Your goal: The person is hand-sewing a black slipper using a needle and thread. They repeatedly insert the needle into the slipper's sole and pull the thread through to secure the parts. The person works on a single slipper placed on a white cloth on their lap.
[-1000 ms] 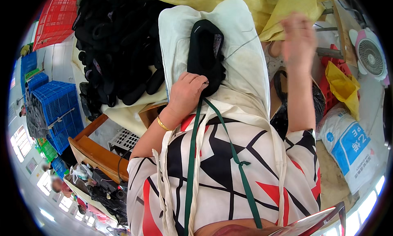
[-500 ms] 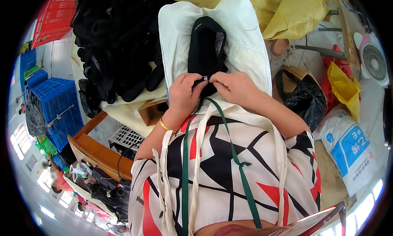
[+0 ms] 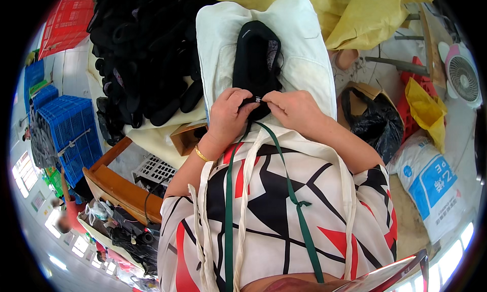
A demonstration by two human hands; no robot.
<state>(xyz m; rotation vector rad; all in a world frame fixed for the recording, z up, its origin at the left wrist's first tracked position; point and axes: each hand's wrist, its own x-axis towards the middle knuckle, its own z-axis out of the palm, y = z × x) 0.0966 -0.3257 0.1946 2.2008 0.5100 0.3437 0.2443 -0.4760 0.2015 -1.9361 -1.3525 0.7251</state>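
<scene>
A black slip-on shoe [image 3: 248,59] with a patterned lining lies on a white cloth [image 3: 302,43] over my lap. Its near end carries a small pale label [image 3: 258,99]. My left hand [image 3: 227,114] pinches the shoe's near end beside this label, thumb and forefinger together. From the other side my right hand [image 3: 297,109] is closed too, its thumb and forefinger pinching at the label's right edge. Whether the fingers grip the label itself or the shoe's fabric around it is too small to tell.
A large heap of black shoes [image 3: 147,53] lies to the left. Beyond are blue crates [image 3: 71,135] and an orange-brown wooden frame [image 3: 116,185]. On the right are a black plastic bag [image 3: 373,122], a white sack [image 3: 431,185] and a fan [image 3: 462,76]. A yellow sheet [image 3: 365,18] hangs at the far side.
Both hands keep their pinch at the shoe's near end, with only slight finger movement around the label. At far left, a distant person in red has shifted posture.
</scene>
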